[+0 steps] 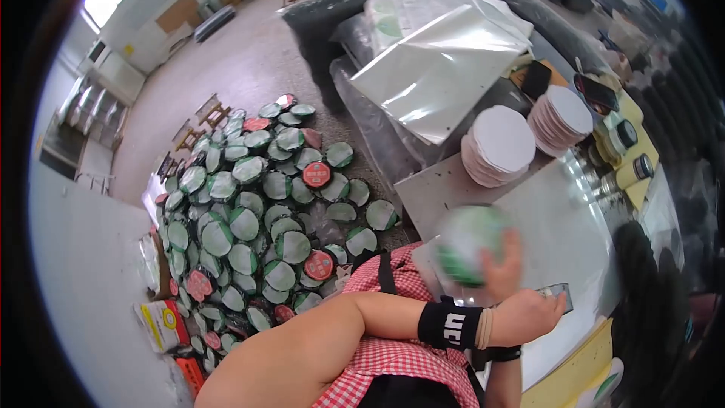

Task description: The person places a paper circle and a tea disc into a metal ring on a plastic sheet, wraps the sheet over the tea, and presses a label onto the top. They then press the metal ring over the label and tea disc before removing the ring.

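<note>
My left hand (530, 316), on the arm with the black wristband, is closed on a small flat rectangular piece (557, 297) with a dark edge. Its kind is not clear. Just beyond it, my right hand (504, 266) grips a round green-and-white packet (470, 242), blurred by motion, above the worktable (555, 211). My left forearm crosses in front of my right forearm. Past the packet stand two stacks of round whitish discs, a nearer stack (497, 147) and a farther stack (560, 121).
A large heap of round green-and-white packets (243, 224), some with red labels, covers the floor to the left. Clear plastic sheets (445, 64) lie at the table's far end. A dark phone (596, 93) and small jars (624, 134) sit along the far right edge.
</note>
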The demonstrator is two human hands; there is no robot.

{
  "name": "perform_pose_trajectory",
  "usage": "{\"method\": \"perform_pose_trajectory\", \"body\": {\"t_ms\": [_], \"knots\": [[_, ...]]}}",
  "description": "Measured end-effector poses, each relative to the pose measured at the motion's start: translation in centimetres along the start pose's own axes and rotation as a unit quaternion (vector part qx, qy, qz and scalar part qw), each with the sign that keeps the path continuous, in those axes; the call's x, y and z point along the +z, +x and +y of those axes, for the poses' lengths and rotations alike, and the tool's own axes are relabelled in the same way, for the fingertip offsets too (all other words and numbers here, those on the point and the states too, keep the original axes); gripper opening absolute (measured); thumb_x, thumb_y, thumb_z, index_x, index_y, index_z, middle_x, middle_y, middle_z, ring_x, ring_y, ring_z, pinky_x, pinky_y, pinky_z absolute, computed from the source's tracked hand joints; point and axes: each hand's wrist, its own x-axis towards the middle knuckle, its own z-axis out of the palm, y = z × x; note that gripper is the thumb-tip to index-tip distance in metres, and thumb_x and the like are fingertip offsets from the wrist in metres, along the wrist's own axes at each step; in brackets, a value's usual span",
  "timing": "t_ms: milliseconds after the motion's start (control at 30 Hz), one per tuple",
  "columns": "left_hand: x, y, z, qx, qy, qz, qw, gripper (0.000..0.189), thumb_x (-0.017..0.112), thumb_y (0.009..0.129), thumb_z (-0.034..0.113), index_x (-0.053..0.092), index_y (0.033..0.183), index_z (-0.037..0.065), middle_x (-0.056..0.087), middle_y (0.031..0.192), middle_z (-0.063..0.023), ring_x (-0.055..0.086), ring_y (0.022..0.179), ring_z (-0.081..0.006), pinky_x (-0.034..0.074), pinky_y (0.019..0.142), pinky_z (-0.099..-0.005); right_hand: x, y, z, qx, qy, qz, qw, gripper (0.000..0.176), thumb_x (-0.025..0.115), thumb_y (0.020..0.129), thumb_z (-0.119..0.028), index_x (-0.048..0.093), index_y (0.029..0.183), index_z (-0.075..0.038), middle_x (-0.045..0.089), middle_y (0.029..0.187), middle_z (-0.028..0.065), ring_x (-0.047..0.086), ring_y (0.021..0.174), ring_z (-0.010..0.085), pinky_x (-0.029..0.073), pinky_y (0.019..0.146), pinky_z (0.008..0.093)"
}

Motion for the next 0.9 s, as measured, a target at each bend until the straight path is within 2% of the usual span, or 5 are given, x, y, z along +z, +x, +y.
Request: {"method": "perform_pose_trajectory", "body": {"t_ms": [67, 233, 367, 667, 900], "knots": [[-1.4, -0.5, -0.9, -0.026, 0.009, -0.017, 0.999, 0.044, 0.061, 0.079, 0.011, 0.063, 0.121, -0.006, 0.061, 0.077, -0.0044, 0.063, 0.058, -0.0135, 0.049, 0.045, -0.0289, 5.4, -2.4, -2.4, -0.029, 0.258, -0.252, 0.932, 0.038, 0.069, 0.091, -0.018, 0.066, 0.126, -0.004, 0.075, 0.09, 0.0079, 0.071, 0.08, 0.0129, 0.056, 0.07, 0.0262], [0.2, -2.5, -6.8, -0.197, -0.119, -0.221, 0.948, 0.042, 0.063, 0.084, 0.013, 0.058, 0.124, -0.001, 0.072, 0.083, -0.0143, 0.07, 0.079, -0.0364, 0.056, 0.067, -0.0409, -3.4, -3.2, 0.5, -0.292, -0.126, -0.075, 0.945, 0.03, 0.071, 0.086, -0.011, 0.07, 0.114, -0.001, 0.074, 0.102, 0.0139, 0.073, 0.09, 0.0277, 0.056, 0.077, 0.0339], [5.2, -5.2, -13.2, -0.258, -0.35, -0.204, 0.877, 0.043, 0.067, 0.09, 0.025, 0.059, 0.125, 0.001, 0.068, 0.086, -0.0229, 0.067, 0.079, -0.0359, 0.052, 0.072, -0.043, -9.2, -7.7, -1.1, -0.145, -0.135, 0.033, 0.98, 0.041, 0.074, 0.086, -0.026, 0.066, 0.119, -0.003, 0.067, 0.116, 0.0161, 0.059, 0.116, 0.0353, 0.048, 0.096, 0.0448], [-1.0, -3.2, -20.8, 0.193, -0.19, -0.406, 0.873, 0.017, 0.08, 0.076, 0.03, 0.071, 0.081, 0.017, 0.061, 0.094, -0.0019, 0.055, 0.1, -0.0242, 0.041, 0.089, -0.0394, -7.2, -14.6, 4.0, -0.059, -0.15, 0.133, 0.978, 0.057, 0.091, 0.062, -0.04, 0.07, 0.105, -0.008, 0.029, 0.151, 0.037, 0.038, 0.138, 0.0486, 0.04, 0.109, 0.0506], [-0.7, -3.7, -21.3, 0.174, -0.182, -0.403, 0.88, 0.011, 0.074, 0.084, 0.025, 0.073, 0.092, 0.017, 0.069, 0.095, -0.002, 0.063, 0.095, -0.0234, 0.046, 0.083, -0.0373, -7.9, -16.7, 1.7, -0.146, -0.051, 0.069, 0.986, 0.037, 0.088, 0.066, -0.029, 0.064, 0.08, -0.006, 0.035, 0.147, 0.0365, 0.04, 0.135, 0.0522, 0.037, 0.112, 0.0503]]}}
